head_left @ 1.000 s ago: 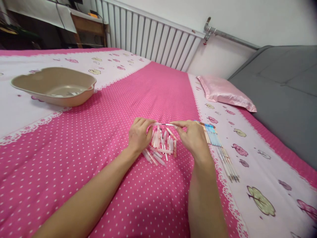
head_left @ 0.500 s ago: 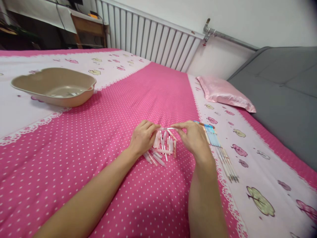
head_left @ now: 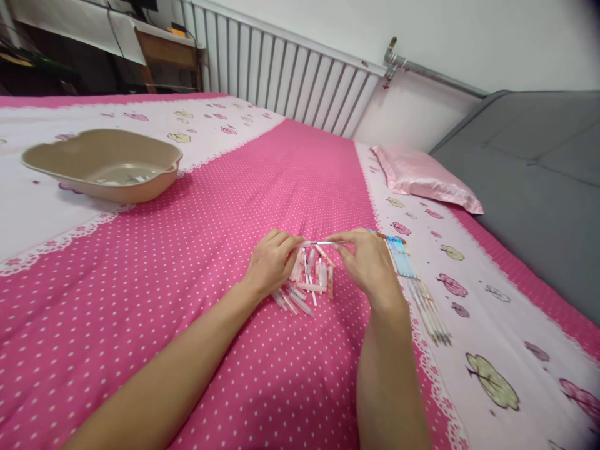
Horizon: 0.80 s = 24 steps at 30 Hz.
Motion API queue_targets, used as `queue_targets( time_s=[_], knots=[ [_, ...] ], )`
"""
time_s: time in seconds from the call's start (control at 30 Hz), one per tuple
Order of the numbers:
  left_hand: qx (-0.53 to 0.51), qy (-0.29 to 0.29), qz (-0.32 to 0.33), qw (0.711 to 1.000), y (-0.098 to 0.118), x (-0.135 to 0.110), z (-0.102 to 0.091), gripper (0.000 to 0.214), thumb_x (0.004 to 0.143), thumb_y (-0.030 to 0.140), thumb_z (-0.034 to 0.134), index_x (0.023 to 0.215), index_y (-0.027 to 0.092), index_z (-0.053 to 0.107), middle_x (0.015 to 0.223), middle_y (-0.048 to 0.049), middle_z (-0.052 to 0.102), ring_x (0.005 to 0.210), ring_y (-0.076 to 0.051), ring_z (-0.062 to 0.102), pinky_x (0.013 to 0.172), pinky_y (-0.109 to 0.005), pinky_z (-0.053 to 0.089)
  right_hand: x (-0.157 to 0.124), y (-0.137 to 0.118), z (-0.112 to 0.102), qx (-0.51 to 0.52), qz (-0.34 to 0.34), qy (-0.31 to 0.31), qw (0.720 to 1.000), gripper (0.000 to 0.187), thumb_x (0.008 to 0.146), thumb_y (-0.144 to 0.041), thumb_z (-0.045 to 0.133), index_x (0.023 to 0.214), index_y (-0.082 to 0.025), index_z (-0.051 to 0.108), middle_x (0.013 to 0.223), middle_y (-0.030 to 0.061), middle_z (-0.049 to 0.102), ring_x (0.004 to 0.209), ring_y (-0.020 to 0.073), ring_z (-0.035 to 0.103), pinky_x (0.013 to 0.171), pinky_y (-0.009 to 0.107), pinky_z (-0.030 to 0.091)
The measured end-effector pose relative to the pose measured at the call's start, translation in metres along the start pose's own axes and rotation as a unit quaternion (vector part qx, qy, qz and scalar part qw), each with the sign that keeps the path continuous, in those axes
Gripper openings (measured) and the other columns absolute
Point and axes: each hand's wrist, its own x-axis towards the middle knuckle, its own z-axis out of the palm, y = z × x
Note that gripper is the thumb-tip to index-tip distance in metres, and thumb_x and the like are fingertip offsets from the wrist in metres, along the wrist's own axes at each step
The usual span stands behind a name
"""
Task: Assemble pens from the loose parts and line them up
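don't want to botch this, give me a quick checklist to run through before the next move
1. Left hand gripping one end of the thin stick: ok.
2. Right hand gripping its other end: ok.
3. Stick's parts fully joined: cannot tell, too small.
4. Loose pen parts close to the hands, on the bedspread: ok.
5. Lined-up pens separate from the loose parts: ok.
6. Contents of the basin identified: cannot tell, only pale bits show.

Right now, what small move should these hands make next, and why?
Perhaps the right hand should gently push the white stick toward the pale piece in the left hand: both are pinched and look lined up end to end, above the loose tubes. Whether they already join is too small to tell.
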Motion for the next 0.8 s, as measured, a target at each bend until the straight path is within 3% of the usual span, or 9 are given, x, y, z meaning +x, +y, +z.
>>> queue_targets(
  time_s=[0.37, 0.57, 0.7, 0.8],
  knots=[
    [-0.005, 0.004, 0.019, 1.000, 0.003, 0.001, -0.001, 0.026, 0.089, 0.021, 0.039, 0.103, 0.016, 0.060, 0.088, -0.0072, 0.063, 0.082, -0.018, 0.053, 0.076, -0.033, 0.044, 0.001, -0.002, 0.001, 0.028, -0.026, -0.001, 0.999, 0.028, 0.079, -0.011, 0.050, 0.095, -0.022, 0.070, 0.098, 0.0060, 0.068, 0.096, 0.0209, 0.058, 0.091, 0.037, 0.041],
    [-0.010, 0.005, 0.029, 1.000, 0.004, 0.001, 0.000, 0.025, 0.089, 0.021, 0.040, 0.102, 0.015, 0.060, 0.087, -0.0078, 0.063, 0.080, -0.018, 0.053, 0.075, -0.032, 0.044, 0.002, -0.007, 0.011, 0.160, -0.084, -0.040, 0.983, 0.057, 0.076, -0.003, 0.036, 0.130, -0.017, 0.045, 0.134, 0.0076, 0.048, 0.125, 0.0161, 0.041, 0.106, 0.037, 0.031],
    [-0.017, 0.011, 0.035, 0.999, 0.002, 0.000, 0.003, 0.025, 0.089, 0.022, 0.040, 0.102, 0.014, 0.059, 0.085, -0.0080, 0.064, 0.077, -0.018, 0.055, 0.073, -0.032, 0.044, 0.004, -0.014, 0.018, 0.238, -0.095, -0.055, 0.965, 0.063, 0.075, -0.005, 0.037, 0.136, -0.020, 0.034, 0.143, 0.0058, 0.036, 0.133, 0.0151, 0.029, 0.111, 0.039, 0.024],
    [-0.023, 0.007, 0.027, 0.999, 0.001, -0.001, 0.005, 0.025, 0.089, 0.024, 0.041, 0.103, 0.013, 0.059, 0.084, -0.0080, 0.065, 0.077, -0.018, 0.056, 0.073, -0.032, 0.044, 0.004, -0.020, 0.017, 0.282, -0.105, -0.032, 0.953, 0.066, 0.075, -0.008, 0.038, 0.139, -0.022, 0.027, 0.146, 0.0037, 0.031, 0.135, 0.0154, 0.025, 0.111, 0.038, 0.023]
  ],
)
